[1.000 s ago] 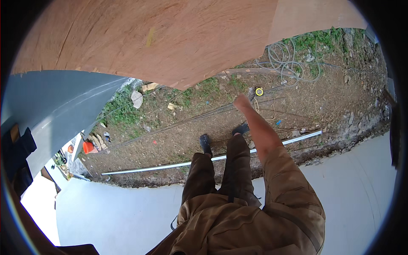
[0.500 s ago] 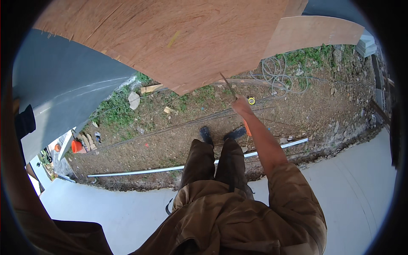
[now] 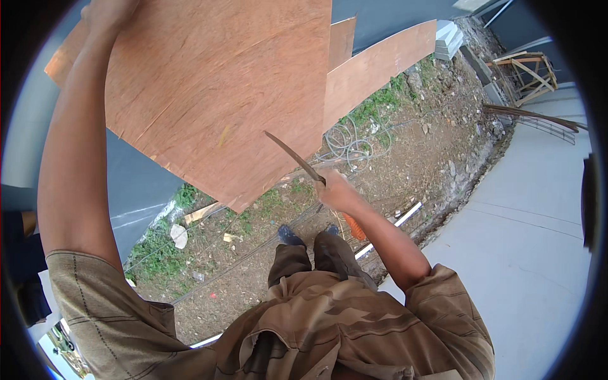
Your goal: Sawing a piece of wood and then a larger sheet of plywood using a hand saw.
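Note:
My left arm reaches up to my left hand (image 3: 109, 14) at the top edge, over the left part of a large plywood sheet (image 3: 209, 88); its fingers are cropped, so their grip is unclear. My right hand (image 3: 334, 189) is closed on a long, narrow, dark blade-like tool (image 3: 291, 155), which points up-left across the sheet's lower right part. An orange object (image 3: 354, 225) shows just beside my right forearm, too hidden to name. My booted feet (image 3: 290, 235) stand on the dirt below.
More plywood (image 3: 383, 66) lies beyond the sheet, near stacked grey blocks (image 3: 448, 39). A coiled hose (image 3: 345, 142), cables and a white strip (image 3: 408, 214) are on the dirt. A wooden frame (image 3: 525, 76) and dark bars (image 3: 532, 114) sit at right, by a pale concrete surface (image 3: 506, 240).
My left arm has risen into view to the top of the plywood. My right hand has moved up-left in the picture with the tool. The view has turned toward the right.

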A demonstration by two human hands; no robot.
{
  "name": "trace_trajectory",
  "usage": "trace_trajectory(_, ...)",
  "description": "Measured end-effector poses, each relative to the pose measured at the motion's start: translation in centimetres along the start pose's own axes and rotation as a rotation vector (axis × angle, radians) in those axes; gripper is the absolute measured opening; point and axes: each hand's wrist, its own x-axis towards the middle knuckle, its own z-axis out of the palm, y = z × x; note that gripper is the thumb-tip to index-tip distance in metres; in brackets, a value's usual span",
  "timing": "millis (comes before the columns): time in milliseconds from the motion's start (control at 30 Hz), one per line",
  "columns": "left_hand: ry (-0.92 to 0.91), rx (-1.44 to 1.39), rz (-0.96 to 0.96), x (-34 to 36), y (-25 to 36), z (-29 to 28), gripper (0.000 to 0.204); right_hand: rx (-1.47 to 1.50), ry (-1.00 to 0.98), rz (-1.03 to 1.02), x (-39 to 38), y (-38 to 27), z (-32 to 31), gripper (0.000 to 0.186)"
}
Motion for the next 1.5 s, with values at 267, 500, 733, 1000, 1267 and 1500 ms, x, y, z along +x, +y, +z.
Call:
trace_trajectory(267, -0.166, 0.046, 0.05, 2.0, -3.6, 1.3, 0.051, 0.156, 0.045, -0.075, -9.3, 1.4, -7.4, 0.037)
trace_trajectory(500, 0.001, 0.116, 0.011, 0.3, -9.4, 1.0, 0.051, 0.186, 0.391, 0.297, -14.9, 24.5, -5.1, 0.037)
trace_trajectory(733, -0.012, 0.278, -0.063, 1.7, -8.7, 2.6, 0.063, 0.174, 0.45, 0.599, -19.1, 48.7, -6.1, 0.011)
trace_trajectory(1000, -0.232, 0.314, -0.234, 3.4, -7.8, 2.8, 0.076, 0.325, 0.526, 0.662, -18.5, 53.4, -15.0, 0.011)
trace_trajectory(1267, -0.306, 0.168, -0.319, 4.3, -9.8, 3.5, 0.078, 0.582, 0.599, 0.696, -16.1, 49.0, -16.7, 0.015)
trace_trajectory(1500, -0.18, 0.256, -0.299, 3.3, -8.4, 3.6, 0.077, 0.426, 0.407, 0.752, -15.1, 51.0, -18.9, 0.017)
